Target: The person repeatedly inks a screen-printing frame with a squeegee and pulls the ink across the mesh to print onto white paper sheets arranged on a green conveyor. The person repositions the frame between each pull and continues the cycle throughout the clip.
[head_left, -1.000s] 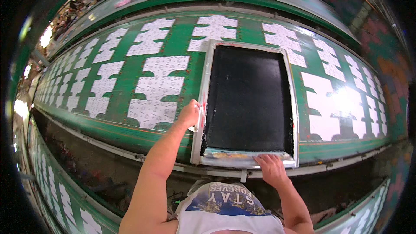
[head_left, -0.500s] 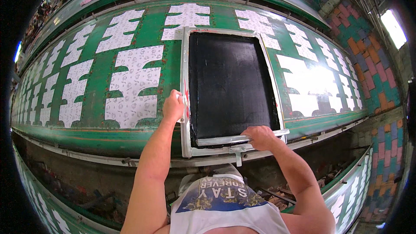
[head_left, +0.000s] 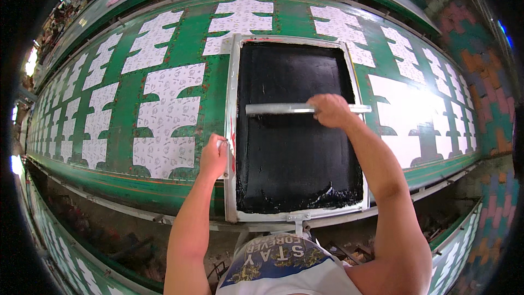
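A silk-screen frame (head_left: 233,93) with whitish rails lies on the green printing table (head_left: 117,155). Black ink (head_left: 297,158) coats the area inside its rails, with a wet, uneven line of it along the near end. My right hand (head_left: 332,112) is closed round a long metal squeegee (head_left: 275,109), which lies crosswise over the upper middle of the screen; its right end reaches over the right rail. At the frame's left side, my left hand (head_left: 213,155) is closed on a pale side handle (head_left: 224,166) attached to the rail.
White cut fabric pieces (head_left: 169,112) with small grey prints lie in rows left of the frame. Plainer white pieces (head_left: 404,112) lie to its right. A metal rail (head_left: 191,224) with a bracket (head_left: 298,225) runs along the table's near edge. Another green table (head_left: 76,259) stands at lower left.
My right hand has moved the squeegee from the screen's near end away from me to its upper middle. My left hand keeps its hold at the frame's left side.
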{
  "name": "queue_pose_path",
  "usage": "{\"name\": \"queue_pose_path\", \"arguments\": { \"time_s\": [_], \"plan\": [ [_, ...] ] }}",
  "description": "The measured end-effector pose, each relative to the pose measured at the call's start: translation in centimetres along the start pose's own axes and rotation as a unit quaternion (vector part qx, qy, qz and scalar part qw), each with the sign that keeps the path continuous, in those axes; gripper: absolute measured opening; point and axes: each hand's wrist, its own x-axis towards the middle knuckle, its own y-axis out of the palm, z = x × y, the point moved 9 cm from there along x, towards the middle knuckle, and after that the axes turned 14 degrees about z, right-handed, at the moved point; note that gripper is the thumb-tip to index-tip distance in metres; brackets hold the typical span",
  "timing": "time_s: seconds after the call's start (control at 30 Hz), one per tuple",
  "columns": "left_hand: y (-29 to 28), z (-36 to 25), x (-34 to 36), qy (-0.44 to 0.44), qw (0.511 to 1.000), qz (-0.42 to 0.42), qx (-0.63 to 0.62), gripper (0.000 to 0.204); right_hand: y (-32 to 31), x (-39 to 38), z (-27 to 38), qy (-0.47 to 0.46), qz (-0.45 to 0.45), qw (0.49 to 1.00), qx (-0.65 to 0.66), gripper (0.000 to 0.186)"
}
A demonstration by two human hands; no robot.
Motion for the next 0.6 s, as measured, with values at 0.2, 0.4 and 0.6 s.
{"name": "queue_pose_path", "arguments": {
  "time_s": [0.2, 0.4, 0.6],
  "plan": [
    [-0.1, -0.1, 0.2, -0.026, 0.999, 0.000, 0.030, 0.015, -5.0, 11.4, -6.7, 0.024, -0.083, 0.996, -0.022, 0.039],
    [0.1, 0.0, 0.3, -0.032, 0.999, 0.005, 0.027, 0.017, -7.7, 17.8, -10.7, 0.052, -0.071, 0.996, -0.016, 0.048],
    [-0.1, -0.7, 0.4, -0.008, 0.999, -0.009, 0.048, 0.018, -9.5, 20.3, -12.7, 0.041, -0.112, 0.993, -0.021, 0.055]
  ]
}}
